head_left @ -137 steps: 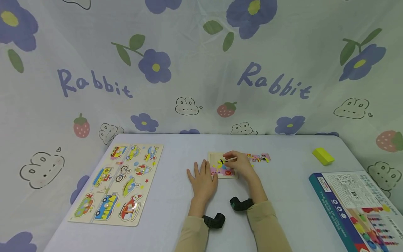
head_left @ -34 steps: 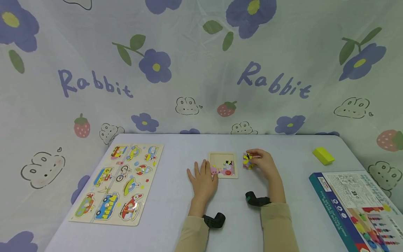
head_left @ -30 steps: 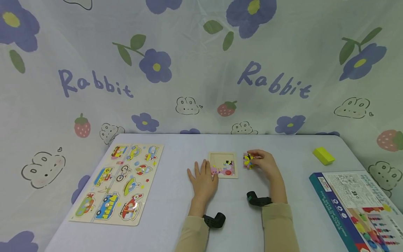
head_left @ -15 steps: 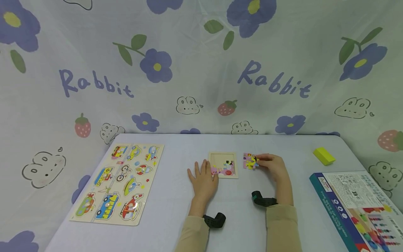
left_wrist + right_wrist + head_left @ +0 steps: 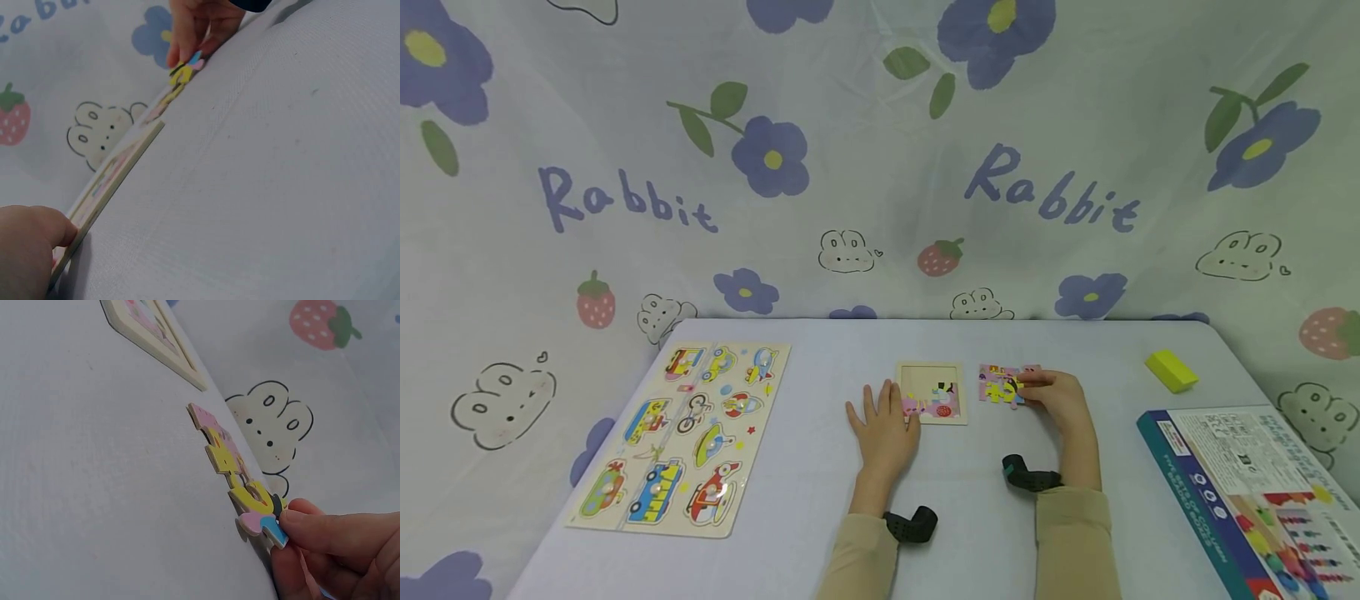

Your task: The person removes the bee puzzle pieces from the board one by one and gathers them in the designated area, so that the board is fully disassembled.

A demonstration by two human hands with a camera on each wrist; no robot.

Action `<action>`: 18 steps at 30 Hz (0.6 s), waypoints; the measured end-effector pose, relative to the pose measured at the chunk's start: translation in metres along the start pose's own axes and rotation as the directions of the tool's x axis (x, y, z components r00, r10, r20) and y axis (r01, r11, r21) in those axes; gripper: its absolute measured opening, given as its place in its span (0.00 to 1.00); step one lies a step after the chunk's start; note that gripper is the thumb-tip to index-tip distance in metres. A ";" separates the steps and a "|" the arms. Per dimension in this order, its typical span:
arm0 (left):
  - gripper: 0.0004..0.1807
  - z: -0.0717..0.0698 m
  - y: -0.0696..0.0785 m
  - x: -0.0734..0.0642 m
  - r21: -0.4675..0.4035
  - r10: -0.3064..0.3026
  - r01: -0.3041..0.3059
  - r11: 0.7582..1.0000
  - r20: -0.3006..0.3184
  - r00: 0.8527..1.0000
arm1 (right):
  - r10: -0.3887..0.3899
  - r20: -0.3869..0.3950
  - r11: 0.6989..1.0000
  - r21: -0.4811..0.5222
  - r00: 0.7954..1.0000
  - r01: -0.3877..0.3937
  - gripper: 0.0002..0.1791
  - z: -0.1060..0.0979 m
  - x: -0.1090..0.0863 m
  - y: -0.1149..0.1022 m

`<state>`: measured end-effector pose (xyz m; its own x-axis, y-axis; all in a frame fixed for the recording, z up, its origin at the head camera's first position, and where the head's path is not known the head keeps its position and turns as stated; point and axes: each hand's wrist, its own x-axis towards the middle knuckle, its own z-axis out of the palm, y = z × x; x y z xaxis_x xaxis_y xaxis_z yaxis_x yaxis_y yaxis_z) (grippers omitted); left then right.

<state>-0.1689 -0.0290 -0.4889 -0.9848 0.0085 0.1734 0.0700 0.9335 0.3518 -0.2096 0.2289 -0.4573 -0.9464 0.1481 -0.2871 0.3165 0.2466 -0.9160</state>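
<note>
My right hand (image 5: 1058, 400) pinches a jigsaw piece (image 5: 269, 526) between thumb and fingers; it is yellow, pink and blue. The piece is at the near right side of a group of loose jigsaw pieces (image 5: 996, 385), pink with yellow figures, just right of a small wooden puzzle tray (image 5: 964, 400). My left hand (image 5: 880, 433) lies with spread fingers over the tray's left edge, and its thumb (image 5: 57, 226) touches the rim in the left wrist view. Pieces with pink ground and a red ball (image 5: 944, 411) fill the tray's lower part; its upper part shows bare wood.
A large wooden vehicle puzzle board (image 5: 681, 442) lies at the left. On the right are a yellow block (image 5: 1171, 372) and a printed box (image 5: 1247, 492). A patterned curtain (image 5: 880, 167) hangs behind the white table (image 5: 970, 533).
My right hand went from over the tray to the pieces at its right, then slid further right, uncovering more of them. A yellow piece left the tray. My left hand stayed put.
</note>
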 end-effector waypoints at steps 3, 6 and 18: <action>0.32 0.000 0.000 0.000 -0.005 -0.001 0.001 1.000 0.003 1.000 | 0.001 -0.002 1.000 -0.006 1.000 -0.001 0.21 0.001 0.000 -0.001; 0.32 -0.001 0.001 0.000 -0.006 -0.004 0.004 1.000 0.007 1.000 | -0.011 -0.010 1.000 -0.017 1.000 0.010 0.22 0.001 0.000 -0.001; 0.33 -0.002 0.000 0.000 -0.005 -0.010 0.010 1.000 0.023 1.000 | -0.106 0.023 0.993 0.062 0.994 0.104 0.23 0.003 0.000 -0.006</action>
<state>-0.1687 -0.0294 -0.4872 -0.9888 0.0070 0.1490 0.0606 0.9316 0.3584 -0.2120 0.2244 -0.4528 -0.9759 0.0987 -0.1948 0.2113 0.2007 -0.9566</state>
